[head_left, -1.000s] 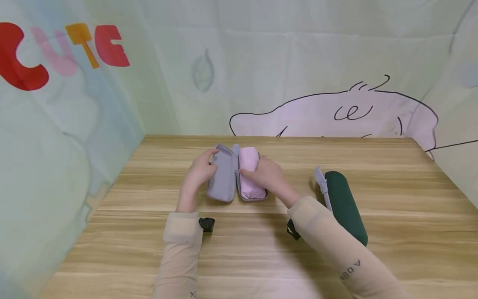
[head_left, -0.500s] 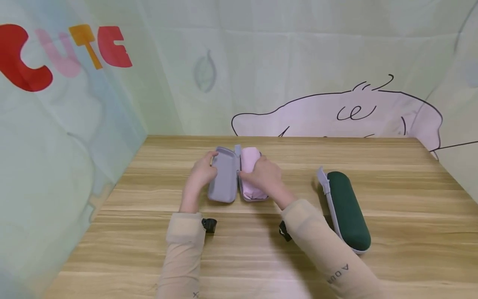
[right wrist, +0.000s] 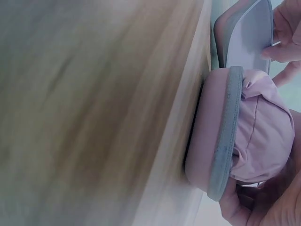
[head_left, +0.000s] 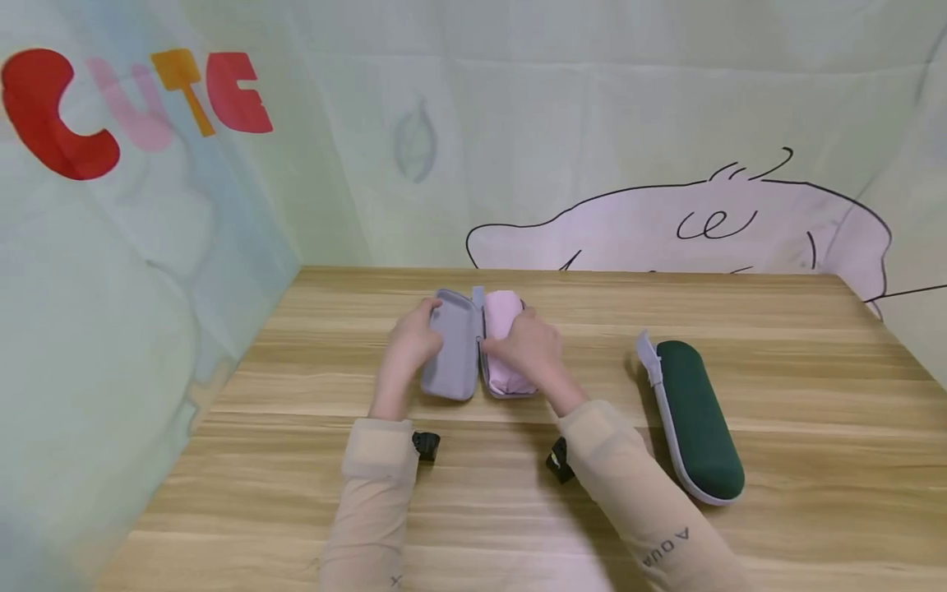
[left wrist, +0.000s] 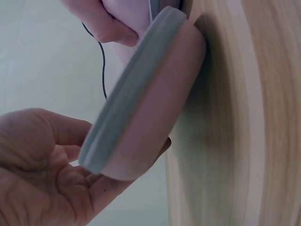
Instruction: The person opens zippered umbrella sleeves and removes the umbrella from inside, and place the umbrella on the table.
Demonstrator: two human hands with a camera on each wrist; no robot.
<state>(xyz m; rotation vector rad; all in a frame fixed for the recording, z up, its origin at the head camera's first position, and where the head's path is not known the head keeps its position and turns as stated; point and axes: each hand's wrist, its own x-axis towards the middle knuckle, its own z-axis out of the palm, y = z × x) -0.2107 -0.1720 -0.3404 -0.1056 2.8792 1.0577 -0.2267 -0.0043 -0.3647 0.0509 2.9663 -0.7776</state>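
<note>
From where I stand, both hands are at a small pink case (head_left: 448, 362), unfolded on the worktop (head_left: 481, 518) just left of the middle of the frame, its grey lining facing up. The left hand (head_left: 411, 339) has the outer edge of the lid half between thumb and fingers, only a little apart, the thumb on the inner side and the fingers round the outside. In the left wrist view that half tilts, its outer edge up off the wood. In the other half, toward the centre, sits a pink bundle (head_left: 501, 311), a rolled, creased piece of fabric by the look of it, bulging above the grey zip rim (right wrist: 226, 136). The right hand (head_left: 528, 341) arches over it, thumb on its left side and fingers bent down along the right, so it has hold of the bundle; in the right wrist view a finger also meets the case's side by the rim. A grey tab (head_left: 478, 296) stands at the far end, between the halves. Well apart, in the lower right of the frame, a dark green case (head_left: 699, 419) with grey trim lies at a slant. Behind, a pale printed cloth (head_left: 518, 123) covers the wall, bright letters (head_left: 33, 82) spelling CUTE at upper left and an outlined cartoon figure (head_left: 629, 222) at right.
</note>
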